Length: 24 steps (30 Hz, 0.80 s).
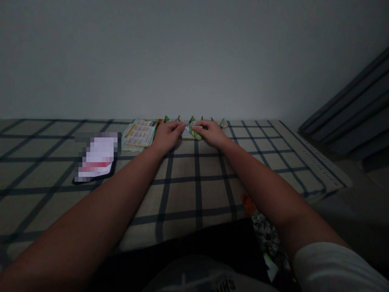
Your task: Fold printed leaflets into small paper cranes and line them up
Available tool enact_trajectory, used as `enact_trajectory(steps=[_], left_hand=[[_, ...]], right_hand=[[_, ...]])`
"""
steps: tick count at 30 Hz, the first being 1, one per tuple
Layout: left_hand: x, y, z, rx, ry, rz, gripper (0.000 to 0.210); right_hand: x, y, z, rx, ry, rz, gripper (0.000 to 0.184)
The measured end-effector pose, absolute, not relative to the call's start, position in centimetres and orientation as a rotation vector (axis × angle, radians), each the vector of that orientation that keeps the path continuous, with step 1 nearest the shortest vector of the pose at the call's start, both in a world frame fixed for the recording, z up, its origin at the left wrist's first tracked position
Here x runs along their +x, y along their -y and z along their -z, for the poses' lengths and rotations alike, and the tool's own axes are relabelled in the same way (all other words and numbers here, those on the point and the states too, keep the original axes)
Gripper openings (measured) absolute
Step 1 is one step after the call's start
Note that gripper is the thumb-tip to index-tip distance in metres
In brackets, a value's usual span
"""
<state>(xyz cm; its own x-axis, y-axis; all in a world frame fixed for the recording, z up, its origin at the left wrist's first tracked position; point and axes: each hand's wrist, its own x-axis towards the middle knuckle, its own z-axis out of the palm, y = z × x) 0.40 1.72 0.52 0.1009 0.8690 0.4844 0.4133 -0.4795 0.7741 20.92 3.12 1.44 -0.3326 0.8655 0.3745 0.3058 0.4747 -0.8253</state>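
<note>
Between my two hands is a small piece of printed paper, white with green, its upper edge partly folded or raised. My left hand pinches it at the left, thumb and fingertips together. At its right side my right hand grips the edge between thumb and fingers. Behind my hands, along the wall, stands a row of several small folded paper pieces in green and white. Left of my left hand lies a stack of printed sheets with calendar-like grids.
A phone with a lit, blurred screen lies at the left on the checked cloth. A plain wall rises behind. Dark pleated fabric hangs at the right. An orange item and patterned scraps lie near my lap.
</note>
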Motion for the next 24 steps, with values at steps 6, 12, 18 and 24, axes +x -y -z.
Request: enact_trajectory(steps=[6,12,18,24], left_hand=[[0.5,-2.2,0.1,1.842,-1.158,-1.331,0.039],[0.5,-1.9,0.2,1.926,-1.174,-1.25,0.036],[0.5,-1.4,-0.4,1.915,-1.196,-1.233,0.032],[0.7,-1.1,-0.5,1.898,-1.171,-1.123,0.028]], right_hand=[[21.0,-3.2,-1.5,-0.984,1.887,-0.78,0.021],[21.2,-3.3,-1.3,-0.973,1.908,-0.779,0.023],[21.0,-3.0,-1.5,-0.972,1.954,-0.8,0.021],[20.8,-2.5,-1.8,-1.053,2.0,-0.743,0.019]])
